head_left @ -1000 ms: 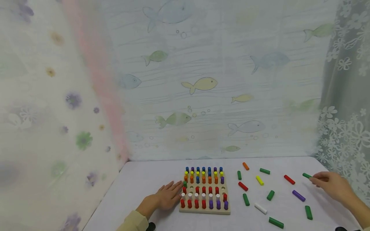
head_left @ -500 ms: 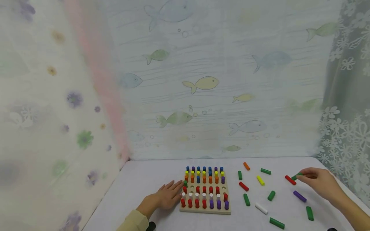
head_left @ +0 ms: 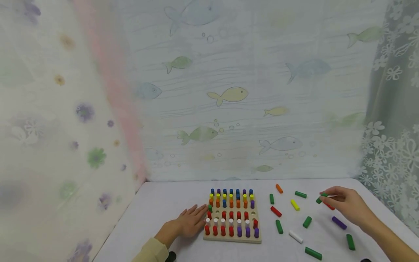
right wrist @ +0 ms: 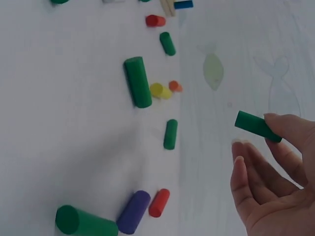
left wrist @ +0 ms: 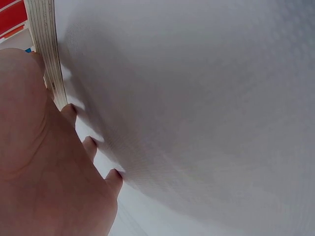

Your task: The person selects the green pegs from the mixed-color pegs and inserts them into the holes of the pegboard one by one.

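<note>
Right hand (head_left: 347, 205) raised, fingertips pinching green peg (head_left: 320, 198); left hand (head_left: 191, 222) flat, fingers straight, against pegboard (head_left: 232, 238).

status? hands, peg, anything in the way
Right hand pinches green peg, lifted off table. Left hand flat, touching pegboard left edge. Loose pegs scattered on the table between the right hand and the board.

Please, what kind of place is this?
Probably a small indoor play or test corner: a white table screened by fish-print curtains, with a wooden pegboard and loose coloured pegs.
</note>
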`<state>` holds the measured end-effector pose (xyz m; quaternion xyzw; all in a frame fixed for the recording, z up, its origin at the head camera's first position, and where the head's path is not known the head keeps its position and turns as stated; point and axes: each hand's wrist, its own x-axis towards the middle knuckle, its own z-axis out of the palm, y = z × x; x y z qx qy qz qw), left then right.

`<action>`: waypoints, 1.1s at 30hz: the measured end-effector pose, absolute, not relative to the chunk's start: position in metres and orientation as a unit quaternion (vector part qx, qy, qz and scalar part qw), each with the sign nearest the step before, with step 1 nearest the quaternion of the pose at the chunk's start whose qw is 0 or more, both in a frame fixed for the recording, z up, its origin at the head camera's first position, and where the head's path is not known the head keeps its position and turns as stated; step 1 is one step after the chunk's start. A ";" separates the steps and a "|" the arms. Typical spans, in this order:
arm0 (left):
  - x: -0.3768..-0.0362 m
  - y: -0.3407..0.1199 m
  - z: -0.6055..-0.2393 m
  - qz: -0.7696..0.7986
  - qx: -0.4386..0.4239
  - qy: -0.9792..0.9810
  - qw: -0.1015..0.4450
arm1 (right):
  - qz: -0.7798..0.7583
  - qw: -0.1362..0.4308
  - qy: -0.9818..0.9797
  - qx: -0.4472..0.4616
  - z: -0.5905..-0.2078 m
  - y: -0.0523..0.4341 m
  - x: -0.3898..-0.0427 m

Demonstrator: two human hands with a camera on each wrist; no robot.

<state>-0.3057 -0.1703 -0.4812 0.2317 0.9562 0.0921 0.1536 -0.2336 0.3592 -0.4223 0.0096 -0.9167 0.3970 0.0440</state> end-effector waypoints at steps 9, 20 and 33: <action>-0.314 -0.173 -0.495 0.105 0.229 0.956 0.149 | 0.424 0.055 -0.903 0.039 -0.419 0.334 -0.235; -0.320 -0.177 -0.503 0.110 0.235 0.954 0.150 | 0.444 0.073 -0.891 0.066 -0.412 0.301 -0.238; -0.300 -0.170 -0.472 0.093 0.237 0.954 0.159 | 0.485 0.074 -0.863 0.119 -0.409 0.270 -0.244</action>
